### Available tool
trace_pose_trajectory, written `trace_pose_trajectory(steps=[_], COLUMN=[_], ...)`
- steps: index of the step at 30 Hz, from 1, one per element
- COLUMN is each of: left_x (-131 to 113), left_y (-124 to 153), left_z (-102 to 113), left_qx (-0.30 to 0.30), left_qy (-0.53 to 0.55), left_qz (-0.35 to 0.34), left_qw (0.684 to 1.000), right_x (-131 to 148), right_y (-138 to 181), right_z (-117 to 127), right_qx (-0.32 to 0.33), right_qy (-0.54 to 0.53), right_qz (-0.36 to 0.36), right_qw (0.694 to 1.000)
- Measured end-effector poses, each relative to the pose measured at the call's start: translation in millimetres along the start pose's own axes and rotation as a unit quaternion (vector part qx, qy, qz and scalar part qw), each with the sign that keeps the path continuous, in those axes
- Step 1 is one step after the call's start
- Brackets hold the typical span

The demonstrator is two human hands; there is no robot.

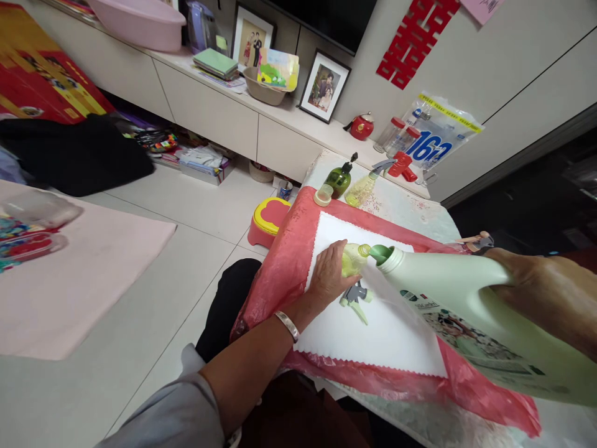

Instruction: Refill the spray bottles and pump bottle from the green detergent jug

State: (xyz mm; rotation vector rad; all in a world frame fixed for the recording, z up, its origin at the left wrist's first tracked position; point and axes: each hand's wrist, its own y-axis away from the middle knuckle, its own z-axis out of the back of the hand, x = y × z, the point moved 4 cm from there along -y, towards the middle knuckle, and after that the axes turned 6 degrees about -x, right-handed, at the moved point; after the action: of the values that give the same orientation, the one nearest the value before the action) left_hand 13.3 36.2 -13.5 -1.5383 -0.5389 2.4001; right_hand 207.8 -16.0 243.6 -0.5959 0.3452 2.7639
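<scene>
My left hand (330, 270) is closed around a small see-through yellow-green bottle (353, 259), whose open neck points right. My right hand (536, 280) grips the handle of a large pale green detergent jug (504, 336), tipped on its side with its label facing me. The jug's open mouth, with green inside, meets or nearly meets the bottle's neck; I cannot tell whether liquid is running. A grey and green spray trigger (357, 301) lies below my left hand on a white scalloped-edge sheet (387, 339). Under the sheet is red plastic (275, 280) on the table.
A dark green pump bottle (339, 180), a round pale cap (323, 195) and another spray bottle (364, 190) stand at the table's far end. A yellow-topped red stool (268, 221) is left of the table. A long cabinet (209, 106) bears framed photos and jars.
</scene>
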Motion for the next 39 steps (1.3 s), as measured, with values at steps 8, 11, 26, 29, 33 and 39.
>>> trace_pose_trajectory(steps=[8,11,26,29,33,39], left_x=[0.3,0.1,0.6,0.5,0.3,0.3], left_y=[0.5,0.4,0.6,0.7,0.9,0.6], left_z=[0.0,0.2,-0.4,-0.5,-0.3,-0.6], left_qx=[-0.003,-0.001,-0.005,-0.007,-0.005,-0.005], left_qy=[0.004,0.002,0.001,-0.001,-0.002,-0.004], left_qz=[-0.003,0.000,-0.005,-0.010,-0.007,-0.006], left_qw=[1.000,1.000,1.000,1.000,1.000,1.000], right_x=[-0.6,0.0,2.6,1.1,-0.4,3.2], right_y=[-0.9,-1.4,0.6,0.6,-0.2,0.0], right_z=[-0.7,-1.4,1.0,0.1,-0.8,0.3], right_qx=[-0.014,-0.005,0.000,0.008,0.015,0.002], right_qy=[-0.011,0.008,0.023,0.023,0.020,0.027], right_qz=[0.005,0.008,0.011,0.003,0.000,0.009], right_qw=[1.000,1.000,1.000,1.000,1.000,1.000])
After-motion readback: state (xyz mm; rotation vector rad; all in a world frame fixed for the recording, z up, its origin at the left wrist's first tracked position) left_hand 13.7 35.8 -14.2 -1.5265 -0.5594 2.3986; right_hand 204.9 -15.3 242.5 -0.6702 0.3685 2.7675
